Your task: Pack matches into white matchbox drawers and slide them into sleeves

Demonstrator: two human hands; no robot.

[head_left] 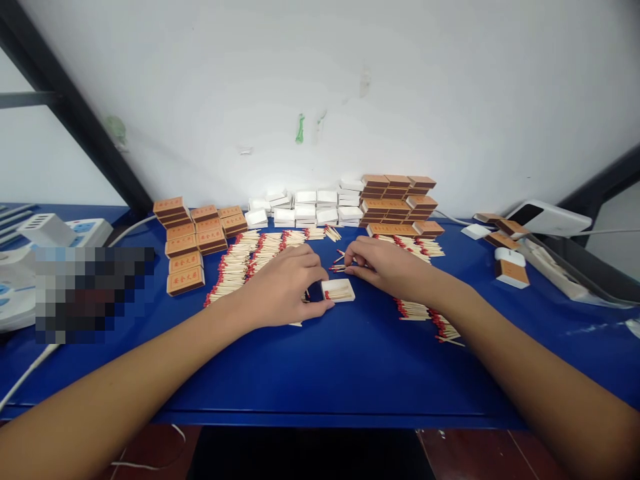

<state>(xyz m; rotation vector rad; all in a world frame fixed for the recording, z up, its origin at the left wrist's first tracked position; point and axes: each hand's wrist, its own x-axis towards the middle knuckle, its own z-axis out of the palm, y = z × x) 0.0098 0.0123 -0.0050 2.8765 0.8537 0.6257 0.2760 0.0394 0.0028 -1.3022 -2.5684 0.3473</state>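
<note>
A small white matchbox tray (345, 284) lies on the blue table with a few red-headed matches (338, 294) inside it. My left hand (285, 287) has its thumb and index finger closed about the tray's left end. Just beyond the tray, my right hand (383, 263) is curled, its thumb and fingers pinching a few loose matches (339, 269) that point left. Rows of matches (235, 263) lie partly hidden behind my left hand. Another spread of matches (414, 311) shows around my right wrist and forearm.
White trays (306, 197) are stacked along the wall between brown matchboxes on the left (185, 260) and right (385, 205). Power strips (90, 233) and a cable sit at far left. A white device (550, 217), loose boxes and a black-and-white case (575, 267) are at right.
</note>
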